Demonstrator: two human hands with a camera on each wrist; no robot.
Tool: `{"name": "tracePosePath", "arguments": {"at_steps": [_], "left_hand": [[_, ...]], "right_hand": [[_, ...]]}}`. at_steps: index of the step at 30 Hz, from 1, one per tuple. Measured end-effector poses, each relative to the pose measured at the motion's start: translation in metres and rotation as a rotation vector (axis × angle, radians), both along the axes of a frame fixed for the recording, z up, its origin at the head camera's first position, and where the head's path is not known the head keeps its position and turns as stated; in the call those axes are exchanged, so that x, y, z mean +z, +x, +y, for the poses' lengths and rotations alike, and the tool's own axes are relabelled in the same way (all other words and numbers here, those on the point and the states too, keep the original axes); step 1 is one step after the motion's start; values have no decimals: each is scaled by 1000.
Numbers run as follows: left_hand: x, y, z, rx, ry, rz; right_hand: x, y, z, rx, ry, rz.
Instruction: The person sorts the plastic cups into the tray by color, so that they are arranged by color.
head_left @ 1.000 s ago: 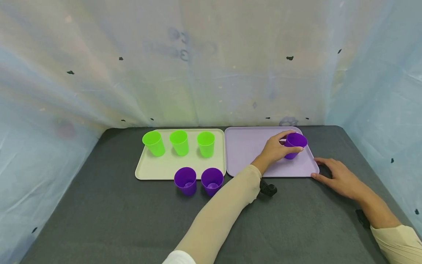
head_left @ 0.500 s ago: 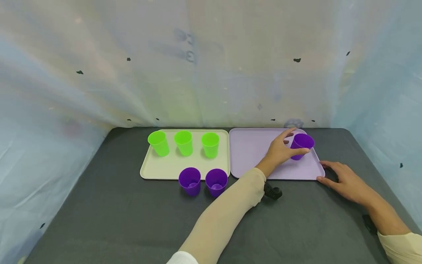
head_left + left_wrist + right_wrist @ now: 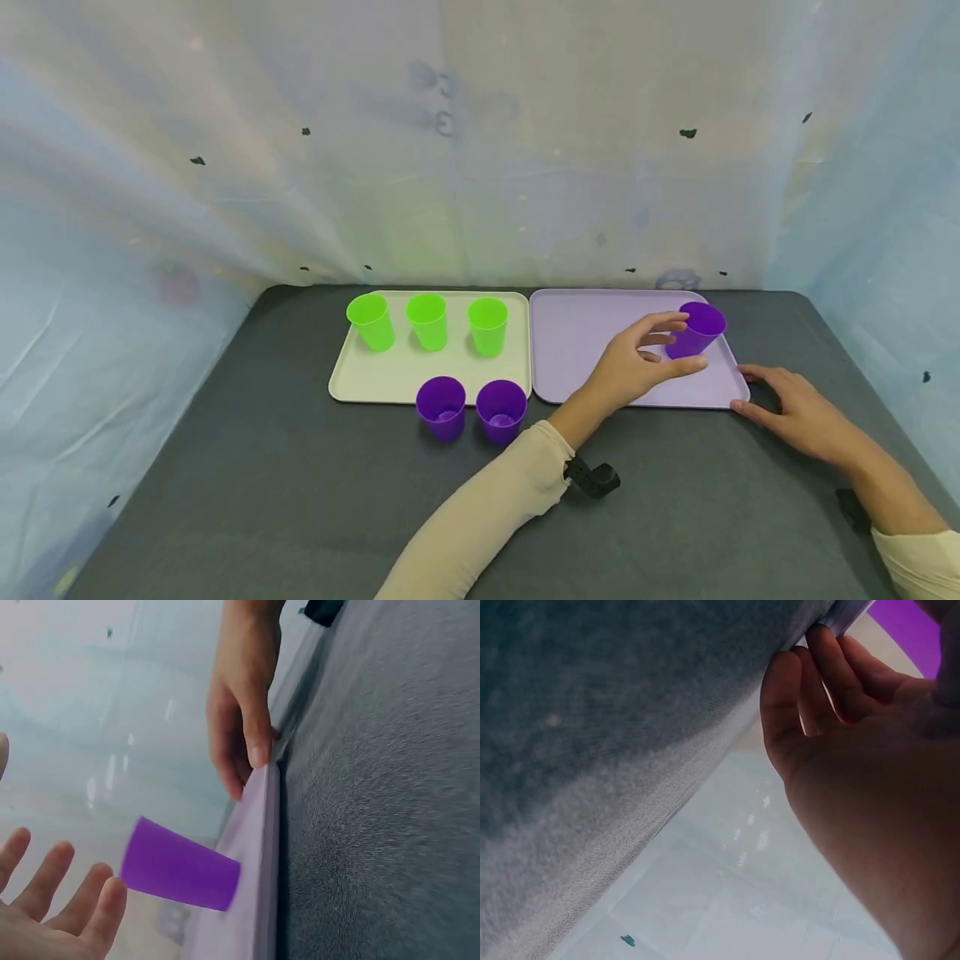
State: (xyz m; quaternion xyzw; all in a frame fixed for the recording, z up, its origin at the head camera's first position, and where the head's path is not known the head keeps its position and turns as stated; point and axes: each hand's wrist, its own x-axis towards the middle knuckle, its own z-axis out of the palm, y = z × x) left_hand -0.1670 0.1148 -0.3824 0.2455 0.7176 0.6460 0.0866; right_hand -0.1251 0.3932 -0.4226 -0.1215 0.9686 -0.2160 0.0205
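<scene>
Left hand drawn back toward the wearer, off the purple cup

Purple cup, one: base on the lavender tray, near its right edge; exact uprightness cannot be told.
Left hand: fingers released, spread just beside the cup, thumb apart from forefinger; whether a fingertip touches cannot be told. Black strap at the wrist.
Right hand: fingers bent to the tray's near right corner, touching; whether they pinch it cannot be told.
Cream tray, one: just beside the lavender, bearing in a row the left green cup, middle green cup and right green cup.
Further purple cups, two: side by side on grey cloth, before the cream tray.
</scene>
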Motion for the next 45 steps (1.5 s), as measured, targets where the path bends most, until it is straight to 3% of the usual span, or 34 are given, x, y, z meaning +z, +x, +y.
{"name": "tracePosePath", "arguments": {"at_steps": [6,15,21,25,31,34,37,41,45], "left_hand": [[13,24,-26,-127,-75,96],[15,57,-85,-224,-174,109],[22,67,-121,-290,-211,139],[24,72,-151,-290,-263,153],[35,85,-205,-186,-251,185],[41,92,-228,-121,-251,246],[46,91,-249,-33,-273,293],[46,86,-275,137,-367,309],[40,80,-297,267,-533,340]], "right_hand": [[-3,2,1,3,-7,7],[-3,2,6,25,-37,64],[-2,1,9,42,-58,107],[-5,1,8,42,-49,86],[-4,2,6,36,-51,71],[-1,0,6,35,-50,72],[0,-1,7,32,-51,73],[-3,1,8,34,-58,73],[-3,3,7,33,-62,62]]}}
